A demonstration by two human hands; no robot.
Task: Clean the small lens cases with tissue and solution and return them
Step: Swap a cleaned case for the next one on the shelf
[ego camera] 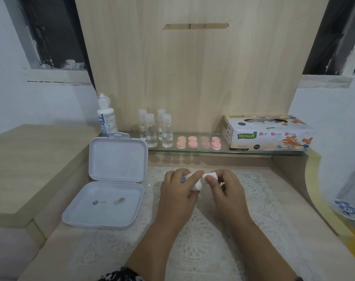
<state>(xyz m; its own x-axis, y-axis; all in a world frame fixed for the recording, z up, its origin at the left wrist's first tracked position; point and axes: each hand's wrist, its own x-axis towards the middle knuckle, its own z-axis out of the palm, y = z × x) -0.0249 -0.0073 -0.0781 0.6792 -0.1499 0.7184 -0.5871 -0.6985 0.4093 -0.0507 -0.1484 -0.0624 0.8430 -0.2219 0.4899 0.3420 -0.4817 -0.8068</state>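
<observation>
Over the lace mat, my left hand (177,186) and my right hand (225,185) meet around a wad of white tissue (201,182). The left fingers curl round a small object with a blue spot (183,180), mostly hidden by tissue and fingers. My right thumb and fingers pinch the tissue against it. Several pink lens cases (199,142) lie in stacked pairs on the glass shelf (253,152). The solution bottle (107,118) stands at the shelf's left end, and the tissue box (268,132) lies at its right end.
An open white plastic box (111,187) lies to the left, with two lenses (108,201) in its lower half. Several small clear bottles (155,128) stand on the shelf beside the pink cases. A wooden back panel (192,67) rises behind the shelf.
</observation>
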